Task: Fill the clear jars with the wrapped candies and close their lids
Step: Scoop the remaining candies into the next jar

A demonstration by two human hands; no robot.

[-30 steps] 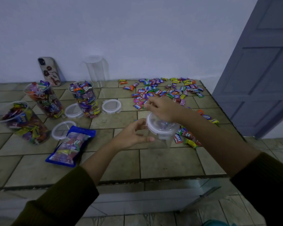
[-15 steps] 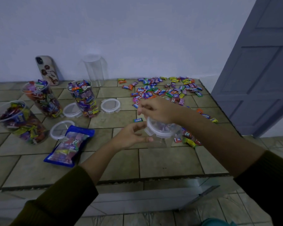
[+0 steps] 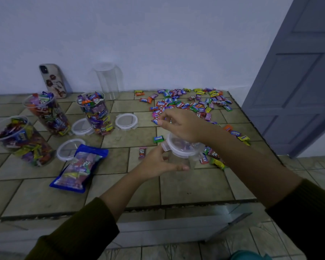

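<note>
The left hand (image 3: 158, 162) cups the jar (image 3: 191, 160) at its near side, thumb across its front. The right hand (image 3: 184, 126) hangs just above the lid (image 3: 180, 147), fingers bunched, and whether they pinch anything I cannot tell. The jar stands upright between the hands, lid on, its tab (image 3: 164, 147) jutting toward the left hand, the right nearer the lid's top. Candies (image 3: 186, 104) lie beyond on the tiled counter (image 3: 195, 184), filled jars (image 3: 96, 113) left, wall (image 3: 158, 44) behind, door (image 3: 298, 81) right.

Domestic interior: a tiled counter (image 3: 195, 184) set against a plain painted wall (image 3: 158, 34), a grey panelled door (image 3: 298, 81) at the right, a tiled floor (image 3: 311, 166) below, and a phone (image 3: 53, 80) leaning on the wall.
</note>
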